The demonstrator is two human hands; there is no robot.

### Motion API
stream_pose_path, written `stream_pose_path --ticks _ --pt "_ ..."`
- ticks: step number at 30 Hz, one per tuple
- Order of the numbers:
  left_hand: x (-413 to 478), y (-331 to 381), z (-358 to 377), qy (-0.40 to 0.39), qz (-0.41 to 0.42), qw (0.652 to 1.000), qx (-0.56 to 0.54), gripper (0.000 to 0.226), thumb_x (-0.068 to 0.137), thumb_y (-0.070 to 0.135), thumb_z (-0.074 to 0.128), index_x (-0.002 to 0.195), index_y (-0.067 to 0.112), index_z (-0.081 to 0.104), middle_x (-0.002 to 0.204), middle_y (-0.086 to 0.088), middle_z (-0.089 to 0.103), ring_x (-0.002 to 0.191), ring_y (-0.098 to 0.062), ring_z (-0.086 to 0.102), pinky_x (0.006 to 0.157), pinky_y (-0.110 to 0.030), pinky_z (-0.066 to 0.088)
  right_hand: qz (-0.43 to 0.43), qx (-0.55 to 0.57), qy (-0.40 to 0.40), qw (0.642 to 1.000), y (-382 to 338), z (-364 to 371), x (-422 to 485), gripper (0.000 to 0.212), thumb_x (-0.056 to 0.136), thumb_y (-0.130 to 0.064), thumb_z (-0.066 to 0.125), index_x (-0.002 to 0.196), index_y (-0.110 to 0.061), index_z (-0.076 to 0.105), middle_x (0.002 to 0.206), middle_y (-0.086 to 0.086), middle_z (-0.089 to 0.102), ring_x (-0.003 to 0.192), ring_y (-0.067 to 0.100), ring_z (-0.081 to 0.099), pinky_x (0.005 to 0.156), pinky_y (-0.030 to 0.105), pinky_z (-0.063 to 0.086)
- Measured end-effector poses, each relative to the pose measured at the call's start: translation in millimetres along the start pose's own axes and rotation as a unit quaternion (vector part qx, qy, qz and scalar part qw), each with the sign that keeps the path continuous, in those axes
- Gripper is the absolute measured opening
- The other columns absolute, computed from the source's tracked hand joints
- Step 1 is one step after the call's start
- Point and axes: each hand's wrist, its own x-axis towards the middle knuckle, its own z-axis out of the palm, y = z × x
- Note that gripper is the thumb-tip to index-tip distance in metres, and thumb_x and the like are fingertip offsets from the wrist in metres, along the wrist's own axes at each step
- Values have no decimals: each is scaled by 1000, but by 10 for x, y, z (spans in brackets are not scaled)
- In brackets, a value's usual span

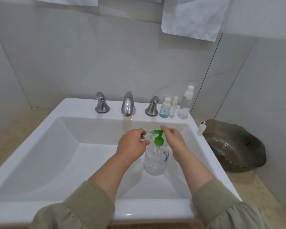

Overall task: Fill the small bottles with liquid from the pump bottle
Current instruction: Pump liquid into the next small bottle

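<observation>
A clear pump bottle (155, 160) with a green pump head (158, 138) stands in the white sink (69, 151). My left hand (131, 144) grips a small clear bottle (147, 136) with its mouth at the green spout. My right hand (173, 138) rests on the back of the pump head, fingers stretched over it. On the sink's back ledge stand three small spray bottles: one with blue liquid (165, 107), a tiny clear one (173, 107) and a taller clear one (186, 103).
A chrome tap (128, 104) with two handles (101, 103) (153, 106) sits on the back ledge. A loose white spray cap (201, 128) stands on the sink's right rim. A dark glass bowl (234, 146) lies on the beige counter to the right. Towels (191, 17) hang above.
</observation>
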Motion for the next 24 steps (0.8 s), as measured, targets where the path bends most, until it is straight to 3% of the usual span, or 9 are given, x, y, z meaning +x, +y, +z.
stream_pose_path --ticks 4,14,17,21,24 --pt "-7 -7 10 -5 4 1000 11 27 86 29 63 111 21 61 106 6 64 98 -17 59 84 -31 48 -12 -30 18 999 58 33 6 54 86 -46 57 124 -7 55 121 4 59 101 16 53 81 26 36" --pt "-5 -2 0 -2 6 1000 -4 29 86 27 64 114 19 61 105 4 63 99 -17 60 85 -31 47 5 29 17 999 -73 50 8 42 92 -40 51 121 -10 50 113 1 51 100 15 45 87 29 34" --pt "-9 -3 -14 3 7 1000 -5 29 86 26 63 114 18 61 106 4 64 99 -17 59 86 -30 47 -13 -11 26 1000 -77 96 16 39 90 -37 55 116 -7 55 113 4 59 95 16 53 82 28 38" --pt "-9 2 -8 -7 11 1000 9 30 86 28 63 114 19 61 108 4 64 99 -16 59 84 -30 47 -48 -61 62 995 -56 87 1 34 90 -32 56 113 -7 56 106 4 58 88 15 54 75 25 37" --pt "-13 4 -5 -11 5 1000 6 31 86 28 63 116 19 60 108 4 63 99 -16 59 85 -30 47 -56 -66 44 995 -66 92 -21 29 93 -31 53 110 -8 56 105 4 58 86 14 53 75 25 37"
